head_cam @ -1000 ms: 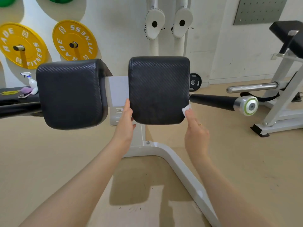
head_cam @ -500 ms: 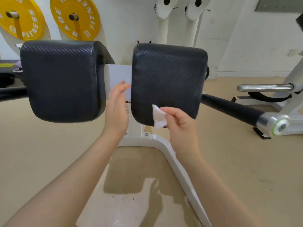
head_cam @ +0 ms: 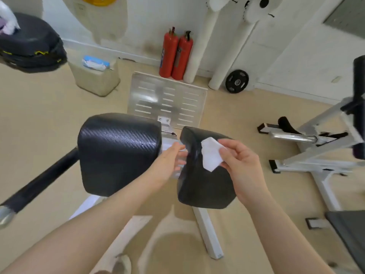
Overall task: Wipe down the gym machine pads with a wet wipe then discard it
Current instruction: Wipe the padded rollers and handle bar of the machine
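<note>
Right hand (head_cam: 242,167) pinches the wet wipe (head_cam: 211,155); left hand (head_cam: 169,161) fingers relaxed; wipes pack (head_cam: 96,63) tops bin (head_cam: 94,81).

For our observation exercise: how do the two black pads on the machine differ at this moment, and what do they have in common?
The left pad shows its whole top; the right pad is partly covered by the right hand and its white wipe. The wipe lies over the right pad; none is on the left pad. The left hand reaches into the gap between them. Both are black, rounded and weave-textured.

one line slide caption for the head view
Right hand pinches a wet wipe over the right pad, left hand beside it.
</note>
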{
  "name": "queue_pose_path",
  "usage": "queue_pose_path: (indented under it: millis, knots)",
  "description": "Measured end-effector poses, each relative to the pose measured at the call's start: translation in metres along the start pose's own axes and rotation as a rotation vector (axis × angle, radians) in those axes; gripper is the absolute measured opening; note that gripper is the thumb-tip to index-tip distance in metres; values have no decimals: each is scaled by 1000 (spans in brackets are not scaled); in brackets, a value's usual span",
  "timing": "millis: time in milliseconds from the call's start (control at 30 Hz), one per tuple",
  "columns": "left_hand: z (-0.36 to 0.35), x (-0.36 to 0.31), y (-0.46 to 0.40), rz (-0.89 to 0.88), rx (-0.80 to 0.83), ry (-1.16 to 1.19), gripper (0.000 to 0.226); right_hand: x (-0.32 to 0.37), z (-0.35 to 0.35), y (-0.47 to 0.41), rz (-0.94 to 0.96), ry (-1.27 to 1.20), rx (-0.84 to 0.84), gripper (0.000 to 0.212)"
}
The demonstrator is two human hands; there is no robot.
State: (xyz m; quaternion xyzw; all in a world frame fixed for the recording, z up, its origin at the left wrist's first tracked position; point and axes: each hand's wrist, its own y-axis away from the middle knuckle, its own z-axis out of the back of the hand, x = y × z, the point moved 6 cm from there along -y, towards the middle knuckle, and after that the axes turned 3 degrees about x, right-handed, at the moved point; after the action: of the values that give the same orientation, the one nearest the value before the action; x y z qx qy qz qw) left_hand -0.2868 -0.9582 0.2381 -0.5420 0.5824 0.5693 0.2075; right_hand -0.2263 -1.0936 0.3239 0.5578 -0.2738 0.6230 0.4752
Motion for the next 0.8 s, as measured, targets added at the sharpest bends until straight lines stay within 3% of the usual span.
queue_pose_path:
  millis: [100, 167, 267, 333, 433, 533, 600, 700, 800]
  knots:
    - [5, -3, 3, 205, 38, 140, 60, 27, -10, -19, 18, 245, 19, 19]
    - [5, -6, 5, 248, 52, 164, 65, 35, -18, -33, 42, 431, 53, 19]
    - [0, -12, -4, 261, 78, 174, 67, 49, -38, -62, 274, 791, 186, 21]
    - [0, -10, -10, 261, 50, 211, 66, 42, -58, -79, 449, 1035, 429, 21]
    - [7, -3, -16, 235, -19, 239, 58, 4, -77, -98, 498, 1304, 922, 24]
    - [7, 2, -22, 185, -47, 230, 48, -9, -88, -124, 536, 1353, 1177, 31]
    - [6, 3, -25, 203, -107, 251, 38, -12, -99, -147, 541, 1374, 1253, 37]
    - [8, -3, -29, 136, -167, -114, 28, -29, -112, -182, 496, 1401, 1284, 42]
    - [0, -12, -33, 103, -164, -381, 38, -42, -121, -203, 367, 1422, 1290, 47]
